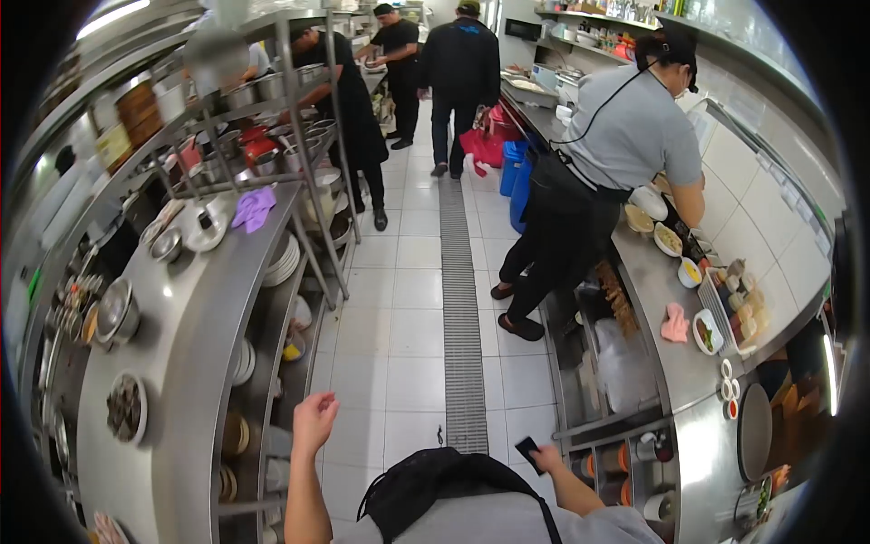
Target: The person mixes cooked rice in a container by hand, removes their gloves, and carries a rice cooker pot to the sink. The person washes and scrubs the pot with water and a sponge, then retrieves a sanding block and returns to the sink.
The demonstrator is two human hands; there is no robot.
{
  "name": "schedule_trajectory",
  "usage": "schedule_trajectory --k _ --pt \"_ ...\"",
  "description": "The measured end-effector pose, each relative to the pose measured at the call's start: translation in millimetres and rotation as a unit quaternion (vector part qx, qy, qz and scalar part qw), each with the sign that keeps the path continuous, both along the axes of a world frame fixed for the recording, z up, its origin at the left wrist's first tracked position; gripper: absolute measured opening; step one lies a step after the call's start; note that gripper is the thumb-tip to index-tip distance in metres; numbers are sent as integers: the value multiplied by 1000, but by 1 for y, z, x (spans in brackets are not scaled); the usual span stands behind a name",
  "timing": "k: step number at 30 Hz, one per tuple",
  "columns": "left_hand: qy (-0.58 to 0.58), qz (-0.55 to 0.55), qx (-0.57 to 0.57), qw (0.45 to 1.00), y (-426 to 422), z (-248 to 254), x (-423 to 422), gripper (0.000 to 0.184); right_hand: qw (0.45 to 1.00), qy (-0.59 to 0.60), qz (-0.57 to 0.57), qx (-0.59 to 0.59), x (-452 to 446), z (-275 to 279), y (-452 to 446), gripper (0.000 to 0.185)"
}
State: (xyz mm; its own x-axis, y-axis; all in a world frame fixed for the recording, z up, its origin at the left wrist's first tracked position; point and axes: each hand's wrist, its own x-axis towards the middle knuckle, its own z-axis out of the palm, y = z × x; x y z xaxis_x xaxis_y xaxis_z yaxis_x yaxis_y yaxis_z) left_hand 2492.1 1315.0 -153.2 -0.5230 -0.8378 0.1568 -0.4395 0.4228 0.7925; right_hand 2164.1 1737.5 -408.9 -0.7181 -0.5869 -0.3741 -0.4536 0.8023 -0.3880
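Note:
My left hand (315,422) is raised over the tiled floor, beside the left steel counter and apart from it. Its fingers are loosely bent and a little apart, with nothing in them. Low on the right, my right hand (547,459) is closed around a black phone (528,452), which looks like a smartphone with its dark face up. The phone is near the shelves under the right counter. My black apron (444,476) shows at the bottom middle.
A floor drain grate (464,317) runs down the aisle. On the left counter (181,363) are a plate of dark food (127,408), bowls and a purple cloth (255,208). A co-worker (625,118) leans over the right counter (648,308). Several other people stand farther back.

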Motion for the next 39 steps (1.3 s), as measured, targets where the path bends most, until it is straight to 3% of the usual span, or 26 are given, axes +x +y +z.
schedule_trajectory --k 4,8,10,11,12,13,15,16,20,24,27,30,32,34,35,37,39 --pt "-31 -106 -38 993 -108 28 -162 25 975 -66 -41 208 -40 -21 24 41" --pt "12 -86 -51 995 -196 12 -281 25 961 -115 -64 242 -122 -136 36 49" --pt "2 -47 -2 999 -238 -4 -321 26 961 -116 -42 246 -214 -161 -31 53" --pt "-18 -40 0 999 -256 -6 -336 26 966 -104 -5 237 -267 -147 -87 56" --pt "-38 -32 2 999 -275 -8 -349 26 976 -66 10 207 -297 -44 -186 50" --pt "-37 -4 20 999 -298 -11 -360 25 976 -81 -23 199 -349 -72 -238 54" --pt "-23 55 41 997 -342 -16 -381 23 989 -35 73 124 -438 -24 -384 51" --pt "-8 85 41 996 -366 -16 -395 22 997 14 62 -44 -475 -7 -450 43" --pt "-13 142 48 989 -477 -39 -485 21 981 64 72 -168 -607 39 -666 36" --pt "-8 64 33 997 -598 -22 -647 21 989 -2 -13 -144 -701 38 -743 38" --pt "-12 -57 8 998 -674 18 -801 21 996 34 -30 -82 -748 28 -737 40" --pt "14 -159 -14 987 -743 43 -944 22 985 -7 -139 -100 -792 5 -725 32" --pt "45 -182 -25 982 -782 50 -1027 22 960 7 -248 -127 -835 -9 -737 27" --pt "54 -161 -8 985 -824 43 -1093 22 964 27 -256 -61 -902 -9 -764 27" --pt "91 -143 -30 985 -845 30 -1124 22 967 14 -245 -74 -938 -23 -776 28" --pt "19 -111 -24 993 -885 12 -1169 20 970 11 -235 -55 -1031 -12 -841 28" --pt "-3 -105 -13 994 -928 10 -1207 20 975 45 -158 -150 -1121 -21 -920 29"
